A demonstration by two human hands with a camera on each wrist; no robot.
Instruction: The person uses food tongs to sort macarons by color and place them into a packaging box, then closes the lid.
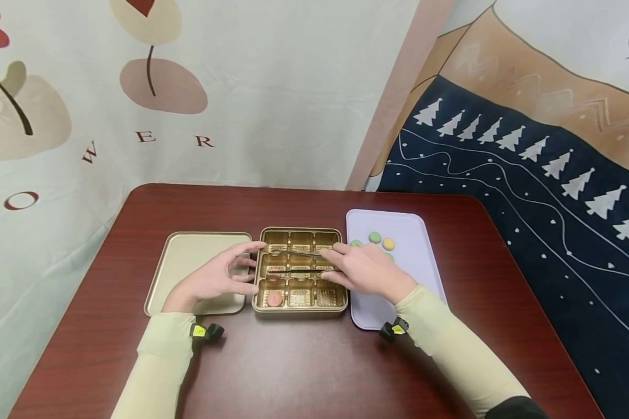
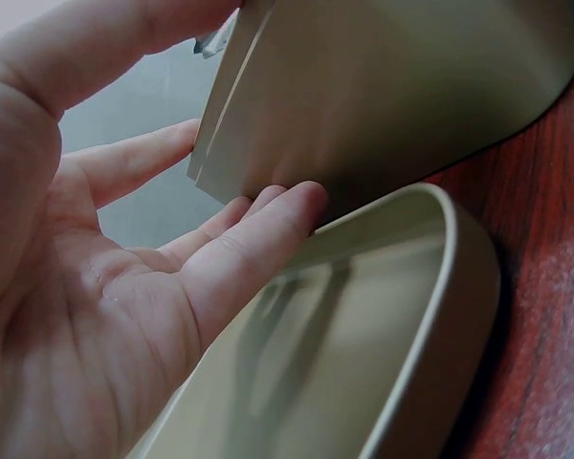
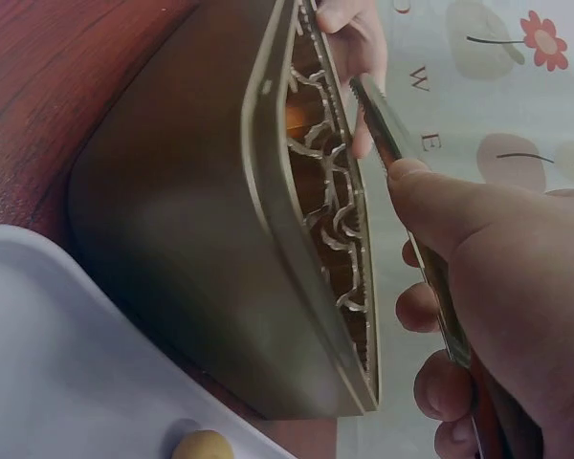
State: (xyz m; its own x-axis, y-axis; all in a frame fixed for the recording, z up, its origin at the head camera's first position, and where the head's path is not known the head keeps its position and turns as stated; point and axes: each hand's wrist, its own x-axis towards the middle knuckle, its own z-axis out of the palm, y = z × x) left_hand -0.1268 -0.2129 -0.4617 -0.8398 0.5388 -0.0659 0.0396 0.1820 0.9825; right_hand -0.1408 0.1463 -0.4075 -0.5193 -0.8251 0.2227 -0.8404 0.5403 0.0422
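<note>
Lid (image 1: 188, 262) lies leftmost on the dark red table (image 1: 304, 361); the left hand (image 1: 217, 278), fingers straight, rests over it touching the tin (image 1: 300, 311). Tongs (image 1: 299, 270) lie across the tin, pinched by the right hand (image 1: 364, 270), which hides their handle. At 3 o'clock, the tray's (image 1: 419, 233) sweets are partly covered. Printed cloths hang behind.

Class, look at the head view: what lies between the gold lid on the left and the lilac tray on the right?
The gold compartment box, with tongs across it and one pink sweet inside, as the head view shows.
</note>
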